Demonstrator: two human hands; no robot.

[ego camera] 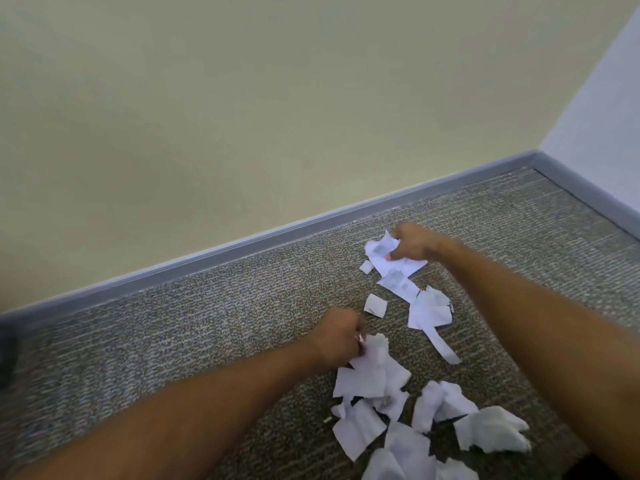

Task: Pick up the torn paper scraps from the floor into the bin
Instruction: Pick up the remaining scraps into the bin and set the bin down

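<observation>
Several torn white paper scraps lie on the grey carpet in the lower right of the head view. My left hand [337, 336] grips a crumpled scrap [375, 346] at the top of the near pile [370, 379]. Farther off, near the wall, my right hand [412, 241] pinches a creased scrap [381, 249]. Two small loose scraps [375, 304] lie between the hands. More scraps [429, 310] trail toward a crumpled piece [491, 429] at the lower right. No bin is in view.
A grey baseboard [242, 245] runs along the beige wall [242, 98] behind the scraps and meets a pale wall [606, 98] in the corner at the right. A dark object [6, 355] shows at the left edge. Bare carpet [173, 341] stretches to the left.
</observation>
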